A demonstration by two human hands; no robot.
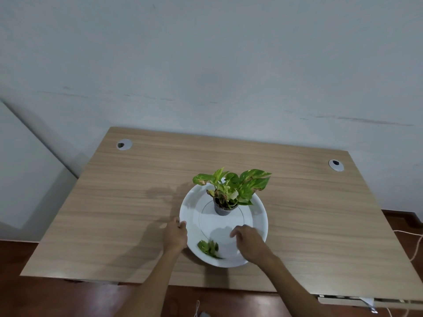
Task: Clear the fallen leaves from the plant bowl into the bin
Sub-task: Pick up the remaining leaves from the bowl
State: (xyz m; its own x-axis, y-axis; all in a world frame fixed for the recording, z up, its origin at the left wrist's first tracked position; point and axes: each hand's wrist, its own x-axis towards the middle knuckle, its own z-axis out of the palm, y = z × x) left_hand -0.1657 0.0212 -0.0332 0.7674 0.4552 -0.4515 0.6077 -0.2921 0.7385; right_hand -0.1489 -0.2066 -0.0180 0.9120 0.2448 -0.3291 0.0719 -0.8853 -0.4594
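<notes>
A wide white bowl [258, 209] sits on the wooden desk [128, 202], near its front edge. A small green-and-yellow plant in a dark grey pot [222, 208] stands inside it. Loose green leaves [209, 248] lie in the bowl's near part. My left hand [175, 235] holds the bowl's left rim, thumb on the edge. Over the bowl's near right side hovers my right hand [248, 242], fingers loosely curled, just right of the leaves and holding nothing. No bin is in view.
Two grey cable grommets [124, 144] [336, 165] are set in the desk's back corners. A pale wall rises behind the desk. White cords [414, 250] trail over the reddish floor at the right and below the front edge.
</notes>
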